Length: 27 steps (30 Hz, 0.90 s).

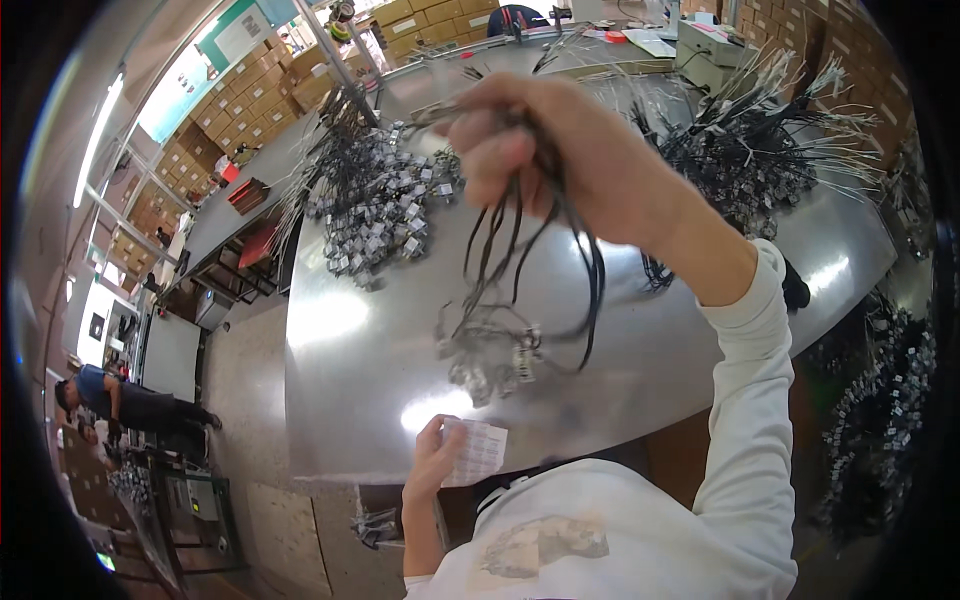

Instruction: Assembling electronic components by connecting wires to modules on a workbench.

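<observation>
Right hand (565, 150) clutches black cables (597, 285); near left hand (432, 462) pinches paper (482, 452); dangling ends could tangle if swung.

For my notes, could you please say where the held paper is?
In the head view, the paper is at lower centre, in the left hand, by the near table edge.

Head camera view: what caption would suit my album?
Right hand holding a bunch of thin black cables above a shiny silver metal table, left hand gripping a small white rectangular paper.
</observation>
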Available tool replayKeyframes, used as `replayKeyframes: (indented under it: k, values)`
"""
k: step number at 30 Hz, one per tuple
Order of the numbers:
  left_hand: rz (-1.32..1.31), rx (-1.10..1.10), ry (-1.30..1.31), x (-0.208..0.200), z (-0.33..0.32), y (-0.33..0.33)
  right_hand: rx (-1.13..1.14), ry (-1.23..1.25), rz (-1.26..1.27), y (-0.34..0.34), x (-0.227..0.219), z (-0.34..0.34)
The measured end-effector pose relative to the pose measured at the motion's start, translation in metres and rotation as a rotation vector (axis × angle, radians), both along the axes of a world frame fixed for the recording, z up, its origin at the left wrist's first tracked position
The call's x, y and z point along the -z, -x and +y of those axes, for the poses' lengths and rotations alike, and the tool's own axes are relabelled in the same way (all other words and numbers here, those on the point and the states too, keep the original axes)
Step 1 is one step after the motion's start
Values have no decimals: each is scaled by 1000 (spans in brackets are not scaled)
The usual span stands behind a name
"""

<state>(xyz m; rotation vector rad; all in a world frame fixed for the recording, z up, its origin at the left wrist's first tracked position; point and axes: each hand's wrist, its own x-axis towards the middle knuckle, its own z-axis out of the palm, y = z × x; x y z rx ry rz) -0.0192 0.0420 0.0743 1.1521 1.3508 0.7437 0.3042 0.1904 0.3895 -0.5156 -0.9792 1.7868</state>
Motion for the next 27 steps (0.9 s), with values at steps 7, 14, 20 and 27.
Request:
replayKeyframes:
  k: [7, 14, 20, 27]
  values:
    - [-174, -297, 92, -4, -69, 37, -324, -178, -415, 33, 24, -3]
    - [-251, -302, 103, 14, -93, 46, -242, -275, -1099, -4, 103, 68]
    - [-255, -265, 119, 10, -78, 37, -193, -790, -1265, 10, 84, 56]
    - [-236, -256, 145, 1, -72, 41, -204, -793, -939, 43, 48, -12]
